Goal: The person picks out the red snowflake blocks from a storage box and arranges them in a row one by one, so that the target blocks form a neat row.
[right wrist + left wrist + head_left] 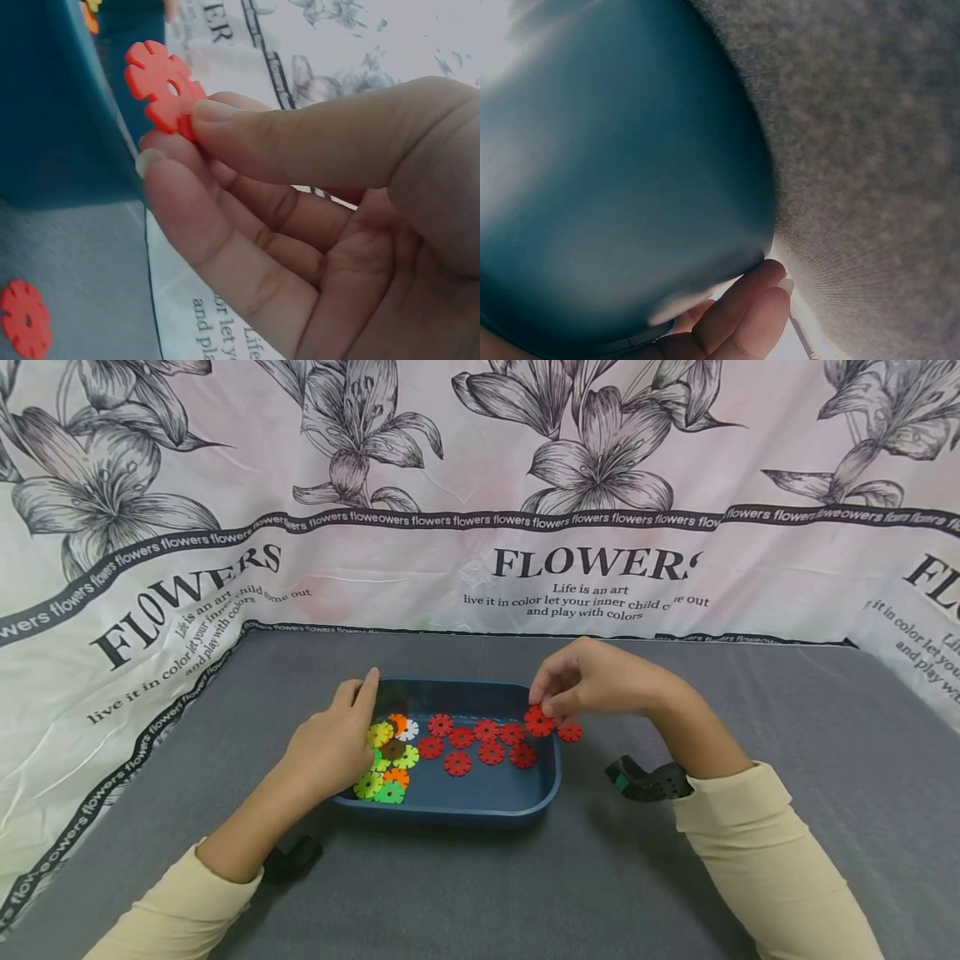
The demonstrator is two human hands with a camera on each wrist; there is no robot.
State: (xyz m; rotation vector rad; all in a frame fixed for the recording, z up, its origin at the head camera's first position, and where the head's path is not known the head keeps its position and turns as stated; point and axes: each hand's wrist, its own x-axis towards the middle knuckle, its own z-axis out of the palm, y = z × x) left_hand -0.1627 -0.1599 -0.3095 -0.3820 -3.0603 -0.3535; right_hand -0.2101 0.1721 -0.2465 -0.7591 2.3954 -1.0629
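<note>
My right hand [592, 681] pinches a red notched flower disc [161, 86] between thumb and fingers, just above the right rim of the blue tray [450, 816]. In the head view, my left hand [333, 747] grips the tray's left end. Its fingers [754, 315] curl against the outer wall in the left wrist view. Several red flower discs [457, 764] lie spread over the tray's middle and right. Yellow, green, orange, white and brown discs [390, 792] crowd the left end, some hidden behind the left hand. One more red disc [26, 319] rests on the grey table outside the right wall.
A grey cloth [465, 893] covers the table. Behind it hangs a white curtain [390, 585] with printed flowers and lettering, which also runs along the left side. Black wrist cameras [648, 779] are strapped to both wrists.
</note>
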